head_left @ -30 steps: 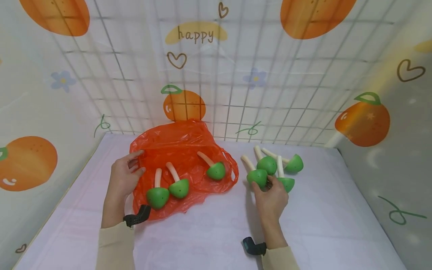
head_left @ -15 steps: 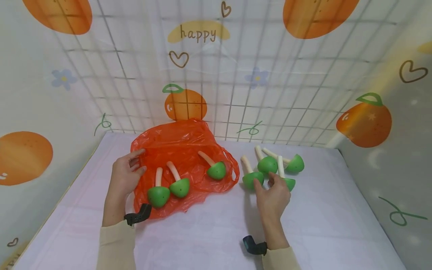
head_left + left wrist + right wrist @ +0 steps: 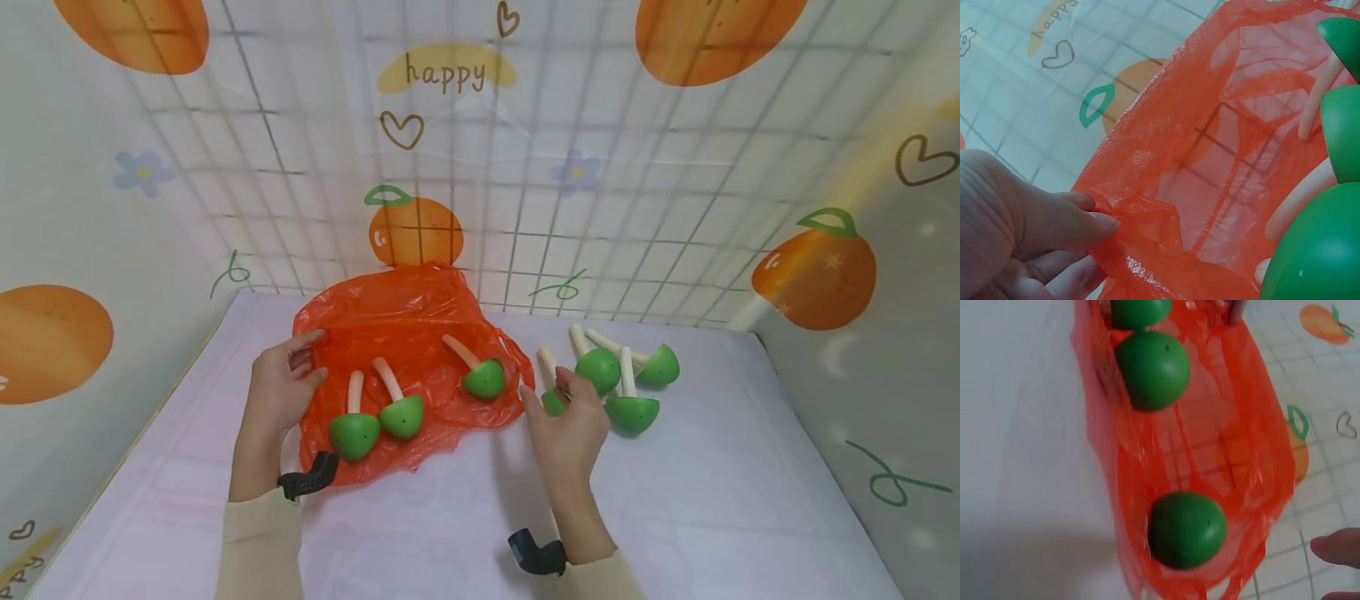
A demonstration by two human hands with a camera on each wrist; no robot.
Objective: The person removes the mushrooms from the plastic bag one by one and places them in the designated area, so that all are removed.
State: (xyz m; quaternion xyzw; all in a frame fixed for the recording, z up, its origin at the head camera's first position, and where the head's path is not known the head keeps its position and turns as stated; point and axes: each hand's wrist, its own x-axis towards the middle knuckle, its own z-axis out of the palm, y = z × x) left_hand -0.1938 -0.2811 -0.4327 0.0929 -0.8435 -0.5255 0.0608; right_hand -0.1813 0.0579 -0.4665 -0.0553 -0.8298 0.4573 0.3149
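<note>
A red plastic bag (image 3: 390, 300) lies spread on the table, its mouth open toward me. My left hand (image 3: 277, 387) pinches its left edge between thumb and fingers, as the left wrist view shows on the bag's rim (image 3: 1147, 225). On the bag rest three toy mushrooms with green caps and pale stems: a left one (image 3: 354, 437), a middle one (image 3: 401, 417) and a right one (image 3: 483, 379). My right hand (image 3: 568, 429) hovers by the bag's right handle with thumb and fingers spread. It partly covers a mushroom (image 3: 547, 362) behind it.
Three more mushrooms lie to the right: a near one (image 3: 632, 414), a middle one (image 3: 597, 371) and a far one (image 3: 660, 365). Behind the table (image 3: 420, 533) hangs a curtain (image 3: 487, 183) printed with oranges, over a wire grid.
My right hand has moved left from the right-hand mushrooms toward the bag's handle. The mushroom it was touching shifted slightly left. My left hand keeps its hold on the bag.
</note>
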